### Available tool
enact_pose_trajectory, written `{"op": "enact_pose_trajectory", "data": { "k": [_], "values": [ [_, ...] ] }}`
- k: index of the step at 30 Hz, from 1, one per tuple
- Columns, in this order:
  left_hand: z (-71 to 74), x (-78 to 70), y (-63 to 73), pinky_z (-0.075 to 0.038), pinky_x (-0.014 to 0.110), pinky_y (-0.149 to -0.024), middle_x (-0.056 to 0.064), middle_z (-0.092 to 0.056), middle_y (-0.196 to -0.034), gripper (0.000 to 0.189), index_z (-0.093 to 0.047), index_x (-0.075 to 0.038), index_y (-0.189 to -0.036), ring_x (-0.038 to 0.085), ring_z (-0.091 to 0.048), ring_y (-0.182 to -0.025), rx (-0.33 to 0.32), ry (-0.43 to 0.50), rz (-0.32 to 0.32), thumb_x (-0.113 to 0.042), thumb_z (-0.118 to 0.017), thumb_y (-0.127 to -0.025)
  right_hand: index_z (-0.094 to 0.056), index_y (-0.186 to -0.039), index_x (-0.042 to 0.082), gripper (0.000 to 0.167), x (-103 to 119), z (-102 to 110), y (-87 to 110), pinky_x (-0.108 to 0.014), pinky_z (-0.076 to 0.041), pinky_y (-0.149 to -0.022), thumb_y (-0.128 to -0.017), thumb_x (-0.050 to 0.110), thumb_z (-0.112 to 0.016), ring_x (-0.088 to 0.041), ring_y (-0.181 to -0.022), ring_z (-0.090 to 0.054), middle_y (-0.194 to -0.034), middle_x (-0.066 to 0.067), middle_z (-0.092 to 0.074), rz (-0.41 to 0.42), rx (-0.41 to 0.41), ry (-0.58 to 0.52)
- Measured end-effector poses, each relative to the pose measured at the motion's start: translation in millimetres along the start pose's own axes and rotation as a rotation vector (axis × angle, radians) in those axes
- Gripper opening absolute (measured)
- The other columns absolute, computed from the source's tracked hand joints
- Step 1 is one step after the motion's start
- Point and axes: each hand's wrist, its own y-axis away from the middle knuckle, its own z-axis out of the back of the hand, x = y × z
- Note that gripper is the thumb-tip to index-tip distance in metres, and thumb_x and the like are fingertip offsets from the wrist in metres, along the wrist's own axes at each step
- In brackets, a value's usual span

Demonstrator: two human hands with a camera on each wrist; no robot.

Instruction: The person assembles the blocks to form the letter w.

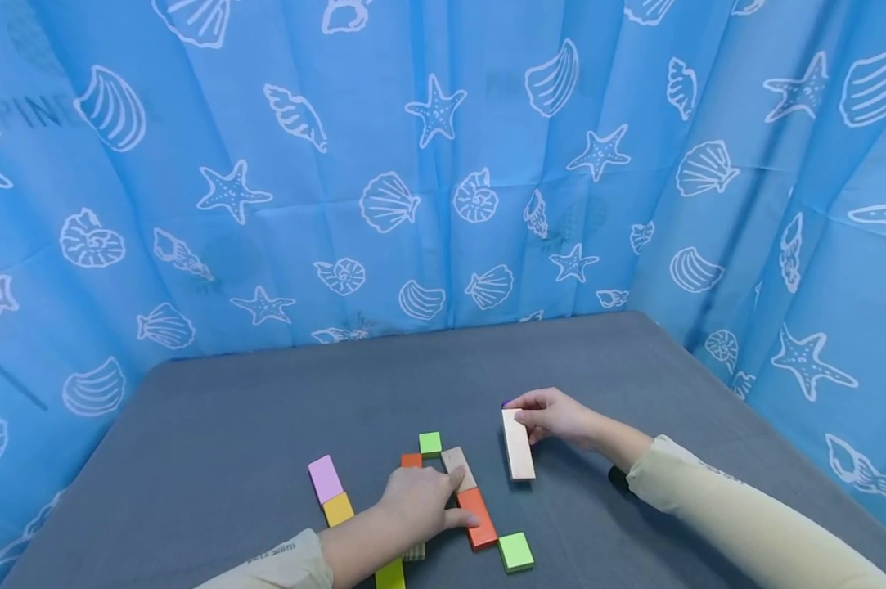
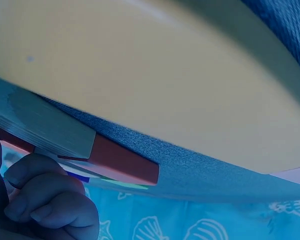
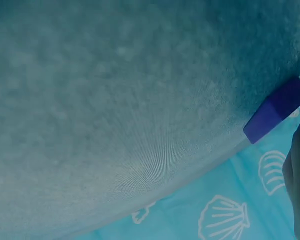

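In the head view my right hand [image 1: 558, 419] pinches a plain wooden block [image 1: 518, 446] near its far end. A purple block [image 3: 277, 110] shows by that end, mostly hidden behind it in the head view. My left hand [image 1: 416, 501] reaches over a group of blocks with thumb and index finger spread. The index fingertip rests at another wooden block [image 1: 457, 466], the thumb at an orange-red block [image 1: 478, 521] end to end with it. In the left wrist view the other fingers [image 2: 55, 195] are bent beside the blocks.
A green block [image 1: 516, 552] touches the orange-red one's near corner; another green block [image 1: 429, 444] lies farther back beside a second orange-red block [image 1: 411, 460]. Left of the hand run pink [image 1: 326, 478], orange-yellow [image 1: 338, 509] and yellow [image 1: 390, 575] blocks. A shell-patterned curtain [image 1: 384, 204] borders the grey table [image 1: 266, 409].
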Motion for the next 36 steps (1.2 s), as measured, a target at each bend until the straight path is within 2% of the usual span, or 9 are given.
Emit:
{"op": "enact_pose_trajectory", "data": {
  "k": [6,12,14,19,24,36],
  "values": [
    [0.1,-0.4,0.4,-0.028,0.028,-0.048,-0.001,-0.044,-0.054,0.066,-0.061,-0.026,-0.131,0.013,-0.04,-0.047,0.004,-0.01,0.004,-0.069,-0.058,-0.081,-0.058,-0.124,-0.009,0.03,-2.9,-9.3,11.6,-0.034,-0.052,-0.07,-0.099,0.007,-0.054,-0.018,-0.076,-0.056,-0.089,-0.006,-0.06,0.025,0.03,0.079],
    [-0.6,-1.6,1.0,-0.027,0.028,-0.048,-0.002,-0.041,-0.054,0.066,-0.061,-0.027,-0.131,0.013,-0.039,-0.046,0.0,-0.012,-0.001,-0.069,-0.058,-0.081,-0.062,-0.116,-0.008,0.034,-3.7,-20.3,26.6,-0.028,-0.044,-0.061,-0.091,0.013,-0.069,-0.013,-0.071,-0.05,-0.081,0.001,-0.055,0.149,0.004,0.419],
    [-0.3,-1.3,1.1,-0.027,0.028,-0.048,-0.002,-0.04,-0.054,0.065,-0.062,-0.026,-0.13,0.013,-0.038,-0.047,-0.004,-0.017,-0.006,-0.069,-0.058,-0.081,-0.062,-0.115,-0.008,0.038,-3.0,-20.9,29.8,-0.027,-0.041,-0.059,-0.087,0.016,-0.073,-0.012,-0.069,-0.047,-0.08,0.002,-0.053,0.158,0.005,0.483],
    [0.3,0.1,1.7,-0.028,0.028,-0.047,-0.002,-0.04,-0.053,0.064,-0.063,-0.025,-0.129,0.013,-0.039,-0.047,-0.025,-0.037,-0.015,-0.069,-0.059,-0.081,-0.062,-0.115,-0.004,0.039,-7.5,-14.5,30.2,-0.026,-0.037,-0.056,-0.085,0.017,-0.076,-0.011,-0.063,-0.044,-0.074,0.002,-0.051,0.141,0.079,0.447],
    [-0.4,0.1,2.3,-0.029,0.028,-0.047,-0.002,-0.041,-0.053,0.063,-0.064,-0.024,-0.124,0.013,-0.039,-0.046,-0.028,-0.035,-0.019,-0.069,-0.06,-0.08,-0.063,-0.113,-0.002,0.036,-11.4,-11.3,30.6,-0.026,-0.036,-0.058,-0.085,0.017,-0.076,-0.011,-0.065,-0.044,-0.076,0.001,-0.05,0.14,0.131,0.41],
    [-0.5,0.7,1.6,-0.03,0.028,-0.046,-0.002,-0.043,-0.054,0.062,-0.064,-0.023,-0.122,0.013,-0.042,-0.046,-0.029,-0.032,-0.011,-0.069,-0.06,-0.08,-0.063,-0.11,0.004,0.033,-13.2,-14.7,31.4,-0.027,-0.036,-0.06,-0.084,0.019,-0.077,-0.014,-0.069,-0.044,-0.082,-0.003,-0.047,0.164,0.161,0.401]
  ]
}}
